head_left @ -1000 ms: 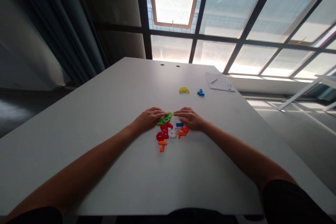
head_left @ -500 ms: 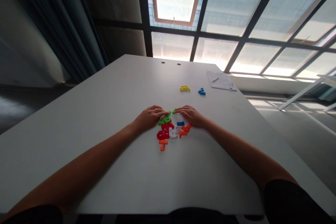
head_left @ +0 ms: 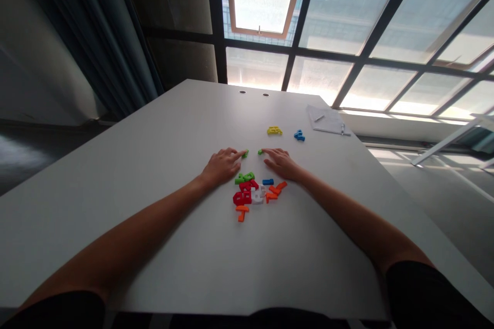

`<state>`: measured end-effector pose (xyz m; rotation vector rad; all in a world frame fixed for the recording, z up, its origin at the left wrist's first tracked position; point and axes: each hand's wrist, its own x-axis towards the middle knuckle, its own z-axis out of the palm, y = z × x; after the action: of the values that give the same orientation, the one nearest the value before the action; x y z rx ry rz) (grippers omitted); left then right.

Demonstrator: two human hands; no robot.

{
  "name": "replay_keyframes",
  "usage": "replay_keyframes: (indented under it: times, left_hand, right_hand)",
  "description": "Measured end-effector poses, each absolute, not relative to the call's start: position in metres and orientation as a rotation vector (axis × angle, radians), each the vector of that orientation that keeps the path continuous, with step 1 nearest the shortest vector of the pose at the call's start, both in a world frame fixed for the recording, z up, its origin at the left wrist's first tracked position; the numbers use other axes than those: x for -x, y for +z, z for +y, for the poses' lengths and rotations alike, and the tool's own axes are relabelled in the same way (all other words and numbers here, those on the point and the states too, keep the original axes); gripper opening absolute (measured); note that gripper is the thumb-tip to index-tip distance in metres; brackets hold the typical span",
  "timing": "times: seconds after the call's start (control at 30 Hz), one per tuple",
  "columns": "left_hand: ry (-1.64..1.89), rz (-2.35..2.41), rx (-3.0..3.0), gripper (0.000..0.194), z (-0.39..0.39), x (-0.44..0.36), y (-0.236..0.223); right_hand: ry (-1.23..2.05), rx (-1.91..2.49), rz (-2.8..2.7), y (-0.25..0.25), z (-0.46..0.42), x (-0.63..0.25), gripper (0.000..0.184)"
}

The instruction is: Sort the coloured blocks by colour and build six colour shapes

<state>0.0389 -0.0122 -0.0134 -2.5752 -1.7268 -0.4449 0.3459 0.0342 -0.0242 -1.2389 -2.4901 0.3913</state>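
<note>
My left hand [head_left: 221,165] lies palm down on the white table [head_left: 154,164], its forefinger stretched onto a small green piece [head_left: 245,153]. My right hand [head_left: 280,162] also lies flat, its fingertips on a second small green piece [head_left: 260,152]. Just behind both hands, nearer to me, sits a heap of plastic puzzle pieces [head_left: 254,193]: green, red, white, blue and orange. One orange piece [head_left: 242,212] lies at the near end of the heap.
A yellow piece group [head_left: 274,130] and a blue piece [head_left: 299,135] lie further out on the table. Papers with a pen [head_left: 327,121] rest at the far right corner. Two cable holes [head_left: 253,93] are near the far edge, below large windows.
Both hands have slid away from me, each pushing a small green piece out of the heap towards the far side. The rest of the heap stayed in place.
</note>
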Motion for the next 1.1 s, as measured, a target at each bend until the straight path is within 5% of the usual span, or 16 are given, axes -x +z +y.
replay_keyframes:
  times: [1.1]
  left_hand:
    - [-0.506,-1.642,2.709,0.070,0.001,-0.032,-0.024]
  right_hand:
    - [0.429,0.790,-2.435,-0.028,0.064,-0.312,0.052]
